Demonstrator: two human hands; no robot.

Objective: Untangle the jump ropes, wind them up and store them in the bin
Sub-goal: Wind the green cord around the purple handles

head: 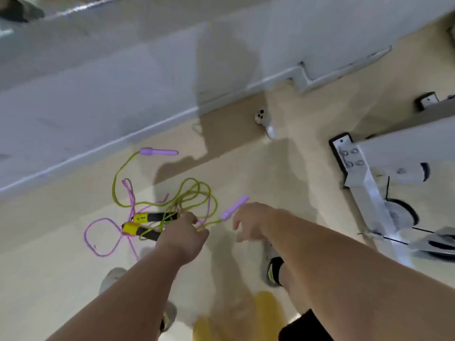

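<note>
While jump ropes [152, 217] lie tangled, left hand [183, 236] fingers unclear, right hand [251, 221] fingers apart

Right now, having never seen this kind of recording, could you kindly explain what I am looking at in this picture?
There is no machine here. A person wears one camera on the head, and it looks down at their own arms and the floor. Two tangled jump ropes lie on the floor: a yellow-green rope with purple handles, and a pink rope with yellow-and-black handles. The left hand reaches into the tangle, but blur hides whether it grips anything. The right hand, fingers spread, holds nothing beside the nearer purple handle. A white metal frame stands at the right.
</note>
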